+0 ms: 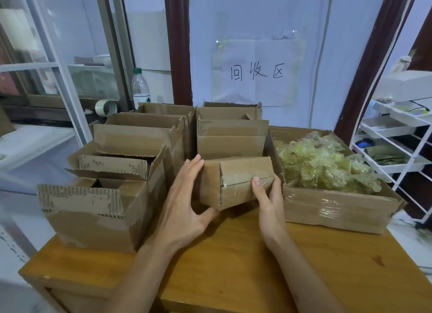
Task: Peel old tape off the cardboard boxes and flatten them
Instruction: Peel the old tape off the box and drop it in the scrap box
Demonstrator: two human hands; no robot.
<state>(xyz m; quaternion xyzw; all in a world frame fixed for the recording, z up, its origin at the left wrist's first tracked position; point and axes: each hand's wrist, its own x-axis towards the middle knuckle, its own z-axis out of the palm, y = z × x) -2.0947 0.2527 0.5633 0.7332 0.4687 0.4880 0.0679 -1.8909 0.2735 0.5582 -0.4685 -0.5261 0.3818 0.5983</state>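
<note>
A small closed cardboard box (236, 179) with clear tape over its seam is held tilted just above the wooden table (233, 254). My left hand (187, 202) grips its left end, fingers behind and thumb under the front corner. My right hand (266, 200) holds the right end, thumb lying across the taped face and fingers hidden behind the box. Several open cardboard boxes (112, 195) with torn flaps stand to the left and behind.
A wide shallow box (332, 207) at the right holds a heap of crumpled peeled tape (327, 163). A tape roll (106, 108) and a plastic bottle (140, 88) sit behind the boxes. A white wire rack (397, 137) stands at far right.
</note>
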